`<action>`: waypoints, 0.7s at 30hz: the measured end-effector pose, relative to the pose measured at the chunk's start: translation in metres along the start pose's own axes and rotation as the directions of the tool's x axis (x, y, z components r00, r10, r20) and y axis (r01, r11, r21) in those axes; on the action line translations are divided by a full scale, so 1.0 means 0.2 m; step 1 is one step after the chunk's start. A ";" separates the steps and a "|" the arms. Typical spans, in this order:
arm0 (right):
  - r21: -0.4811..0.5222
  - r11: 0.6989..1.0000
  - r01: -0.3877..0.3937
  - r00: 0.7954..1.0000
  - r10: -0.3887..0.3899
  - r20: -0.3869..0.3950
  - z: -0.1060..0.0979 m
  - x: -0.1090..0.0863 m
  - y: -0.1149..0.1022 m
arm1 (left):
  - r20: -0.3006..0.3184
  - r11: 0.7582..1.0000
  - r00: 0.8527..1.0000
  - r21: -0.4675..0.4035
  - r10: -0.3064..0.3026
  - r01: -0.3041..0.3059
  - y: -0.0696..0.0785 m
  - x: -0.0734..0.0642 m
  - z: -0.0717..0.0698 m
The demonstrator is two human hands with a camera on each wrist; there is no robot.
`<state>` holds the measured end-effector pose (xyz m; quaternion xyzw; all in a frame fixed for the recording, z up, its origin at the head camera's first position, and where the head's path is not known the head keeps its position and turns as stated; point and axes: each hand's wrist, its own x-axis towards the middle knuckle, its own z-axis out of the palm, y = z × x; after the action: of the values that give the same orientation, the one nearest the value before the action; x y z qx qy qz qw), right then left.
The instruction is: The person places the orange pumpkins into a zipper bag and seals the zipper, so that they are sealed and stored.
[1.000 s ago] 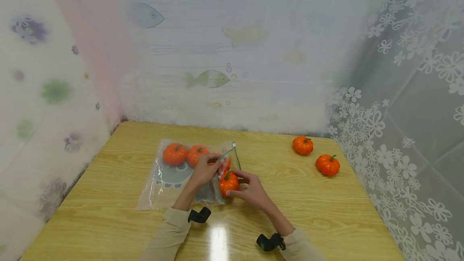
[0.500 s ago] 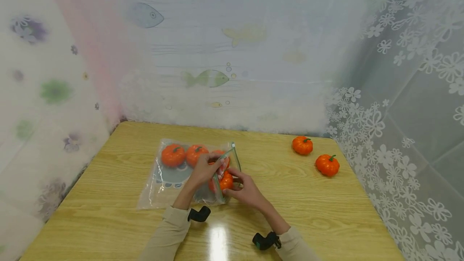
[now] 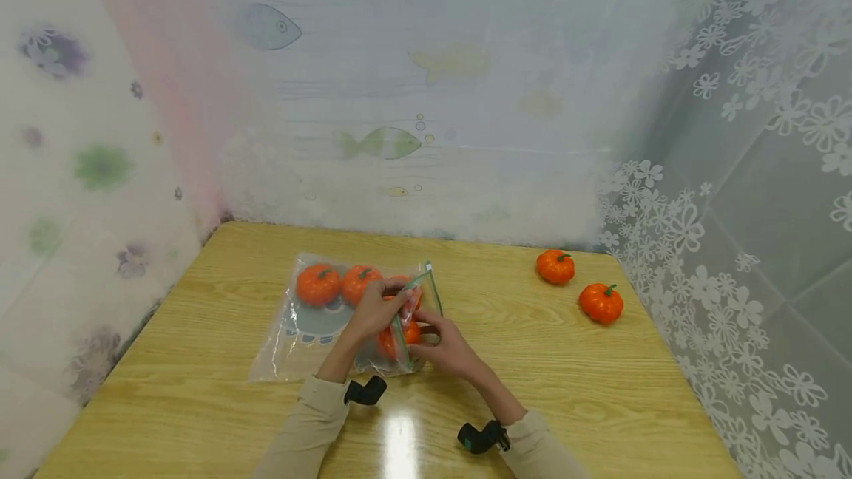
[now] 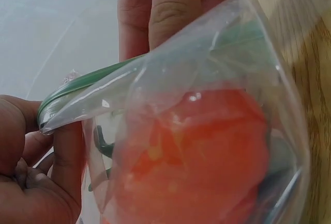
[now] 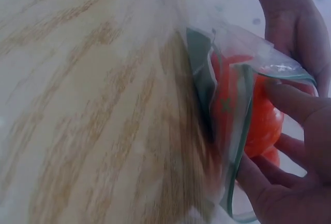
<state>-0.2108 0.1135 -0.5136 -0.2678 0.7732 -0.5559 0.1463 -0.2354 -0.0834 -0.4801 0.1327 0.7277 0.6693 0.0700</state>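
Observation:
A clear zip bag (image 3: 274, 357) with a green zip edge lies on the table, its mouth facing right. My left hand (image 3: 374, 314) pinches the upper layer at the mouth and lifts it. Just inside the mouth is a small orange pumpkin (image 3: 391, 340), seen large through the plastic in the left wrist view. My right hand (image 3: 451, 348) reaches to the opening, thumb and fingers curved about that pumpkin (image 5: 264, 125). Two more pumpkins, one left (image 3: 317, 285) and one beside it (image 3: 360, 284), lie deeper in the bag; another is partly hidden behind my left hand.
Two loose pumpkins, one farther back (image 3: 555, 267) and one nearer (image 3: 602, 303), sit at the table's right side. The wooden table (image 3: 566, 390) meets patterned curtains at its back and sides. Both wrists carry black camera mounts.
My right hand has moved left, carrying the pumpkin from the bag's mouth to inside it, under the plastic. My left hand keeps its pinch on the bag's edge. The loose pumpkins have stayed put.

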 end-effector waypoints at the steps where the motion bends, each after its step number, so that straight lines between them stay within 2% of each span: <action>1: 0.000 1.000 0.001 1.000 -0.001 0.009 0.00 0.00 0.00 | 0.004 1.000 1.000 -0.005 0.001 -0.001 0.00 0.00 0.00; 6: -0.005 1.000 -0.012 1.000 0.012 0.022 0.00 -0.01 -0.02 | 0.015 1.000 1.000 -0.022 -0.003 0.004 0.00 0.00 -0.01; 12: 0.008 0.999 0.033 0.998 -0.033 -0.055 0.04 0.01 -0.01 | 0.005 0.999 1.000 -0.037 -0.008 0.008 0.00 0.00 -0.01; 18: 0.021 0.997 0.071 0.985 -0.066 -0.162 0.11 0.04 0.00 | -0.014 0.997 0.999 -0.065 -0.038 0.037 0.01 -0.01 -0.01; 21: 0.000 0.997 0.083 0.984 -0.082 -0.158 0.13 0.05 0.00 | -0.026 0.997 0.999 -0.059 -0.047 0.045 0.01 -0.01 -0.01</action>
<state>-0.2056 0.0880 -0.5213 -0.2540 0.7689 -0.5834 0.0624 -0.2336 -0.0862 -0.4776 0.1045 0.7116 0.6902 0.0793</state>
